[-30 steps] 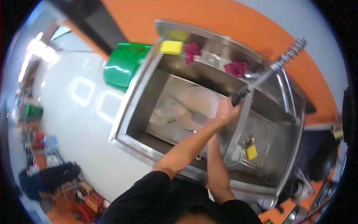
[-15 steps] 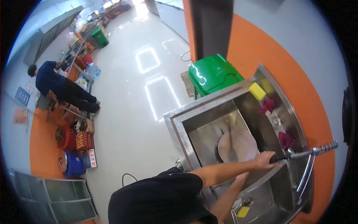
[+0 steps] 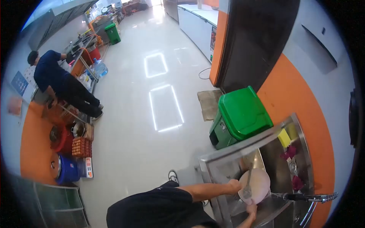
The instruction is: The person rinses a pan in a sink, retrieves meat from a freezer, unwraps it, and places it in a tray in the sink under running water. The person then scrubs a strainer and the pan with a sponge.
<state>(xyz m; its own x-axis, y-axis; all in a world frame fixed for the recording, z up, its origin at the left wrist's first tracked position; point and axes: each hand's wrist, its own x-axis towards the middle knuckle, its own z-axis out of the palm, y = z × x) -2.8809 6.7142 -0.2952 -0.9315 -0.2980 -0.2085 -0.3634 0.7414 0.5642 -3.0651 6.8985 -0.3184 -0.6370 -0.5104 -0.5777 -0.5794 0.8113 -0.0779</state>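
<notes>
A wide round bowl (image 3: 260, 182), pale inside, is held over the steel sink (image 3: 224, 157). A long-handled utensil, which looks like a spatula (image 3: 248, 185), lies in it. My left hand (image 3: 234, 186) is closed on the bowl's left rim. At the bowl's near edge, my right hand (image 3: 251, 209) grips the rim with the thumb on top. The pull-down faucet (image 3: 300, 197) reaches over the sink to the right of the bowl, with neither hand on it.
A yellow sponge (image 3: 284, 138) and dark red cloths (image 3: 297, 183) rest on the sink's back ledge. A green lidded bin (image 3: 247, 114) stands against the sink's far side. Across the floor, another person (image 3: 57, 79) works at a counter near a blue drum (image 3: 68, 167).
My left hand has let go of the faucet handle and taken hold of the bowl's rim. My right hand has come up onto the bowl. The view has shifted, lowering the sink in frame.
</notes>
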